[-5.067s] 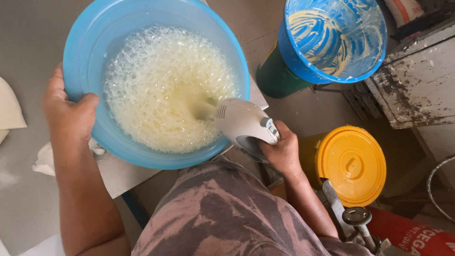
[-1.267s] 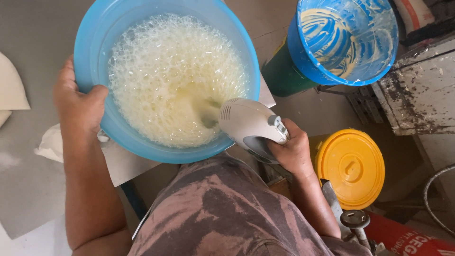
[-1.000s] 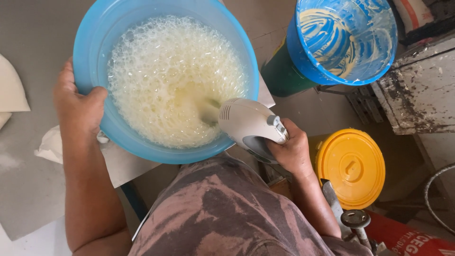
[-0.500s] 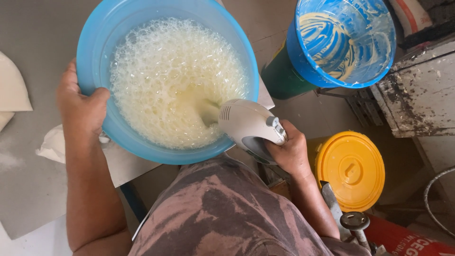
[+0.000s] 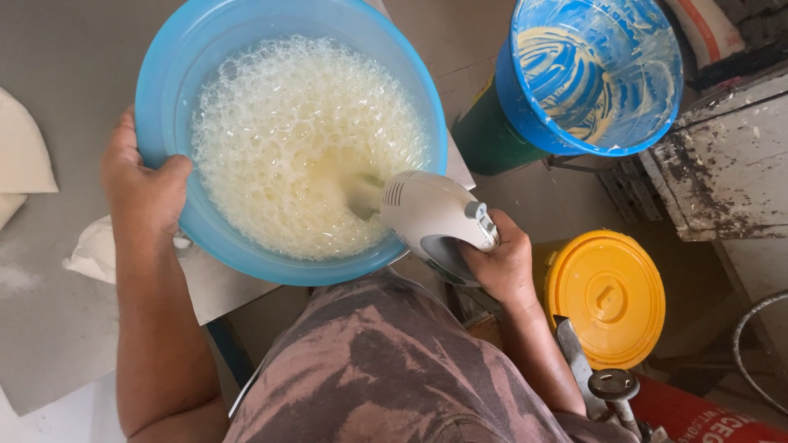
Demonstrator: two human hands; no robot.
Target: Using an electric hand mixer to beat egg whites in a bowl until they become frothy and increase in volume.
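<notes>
A big light-blue plastic bowl (image 5: pixel 172 98) holds pale yellow, foamy liquid (image 5: pixel 295 139). My left hand (image 5: pixel 139 184) grips the bowl's left rim, thumb over the edge. My right hand (image 5: pixel 501 262) holds a white electric hand mixer (image 5: pixel 431 217) by its handle at the bowl's lower right side. The mixer's beaters dip into the foam and are blurred.
A blue bucket (image 5: pixel 595 78) smeared with batter stands at the upper right. A yellow lidded bucket (image 5: pixel 607 295) sits on the floor by my right arm. A worn white cabinet (image 5: pixel 730 164) is at the right. White paper (image 5: pixel 25 156) lies on the grey table at the left.
The bowl and both hands have stayed almost in place. The foam keeps churning around the beaters, and the view has shifted slightly.
</notes>
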